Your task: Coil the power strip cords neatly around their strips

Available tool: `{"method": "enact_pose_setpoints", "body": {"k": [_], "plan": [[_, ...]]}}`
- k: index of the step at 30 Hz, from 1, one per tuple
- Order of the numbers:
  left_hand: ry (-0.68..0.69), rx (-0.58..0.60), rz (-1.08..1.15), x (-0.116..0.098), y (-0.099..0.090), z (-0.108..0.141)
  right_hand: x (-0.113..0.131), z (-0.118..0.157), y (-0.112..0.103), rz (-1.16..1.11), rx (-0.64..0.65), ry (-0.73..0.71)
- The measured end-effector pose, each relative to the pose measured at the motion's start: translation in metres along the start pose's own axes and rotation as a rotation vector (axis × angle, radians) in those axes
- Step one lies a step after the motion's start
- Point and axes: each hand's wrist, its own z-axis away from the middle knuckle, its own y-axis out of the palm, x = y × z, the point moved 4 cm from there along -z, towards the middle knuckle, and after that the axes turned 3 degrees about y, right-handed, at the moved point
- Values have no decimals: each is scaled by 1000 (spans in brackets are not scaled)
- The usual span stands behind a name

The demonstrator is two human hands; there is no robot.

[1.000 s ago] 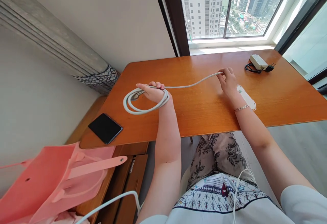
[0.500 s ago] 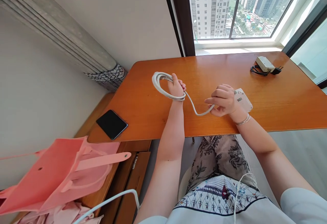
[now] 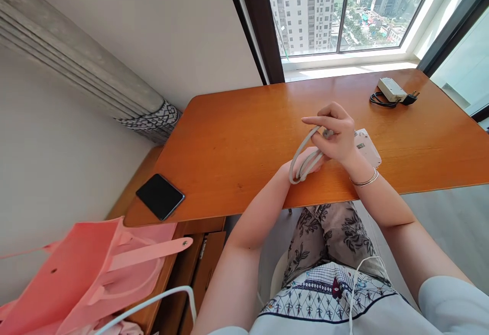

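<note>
A white cable (image 3: 293, 164) is looped into a coil over the table's near half. My left hand (image 3: 320, 161) is closed on the coil, its fingers partly hidden behind the loops and my other hand. Just above it, my right hand (image 3: 340, 135) grips a part of the cable near the top of the loop, with the index finger stretched out to the left. Beside my right wrist a flat white box (image 3: 368, 147) with a small printed label lies on the table, partly covered by the hand. Whether the cable joins this box is hidden.
On the wooden table (image 3: 229, 136) a black phone (image 3: 160, 196) lies at the left front corner. A pale adapter (image 3: 391, 90) with a black cord and plug (image 3: 411, 98) sits at the back right. A pink bag (image 3: 80, 268) stands open at the lower left.
My left hand has moved right with the coil, up against my right hand. The free stretch of cable between the hands has been drawn into the loops. The view has shifted slightly.
</note>
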Motion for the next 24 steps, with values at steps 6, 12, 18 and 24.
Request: {"method": "enact_pose_setpoints", "body": {"k": [6,12,18,24], "plan": [[0,341,121,1,14,8,-21,-4,-12,33,-81,178],[-27,466,302,-9,15,14,-37,-2,-11,-27,-75,304],[-9,434,405,-16,8,18,-43,-2,-15,-26,-78,335],[52,284,480,-17,-1,11,-30,2,-7,9,-16,303]]}}
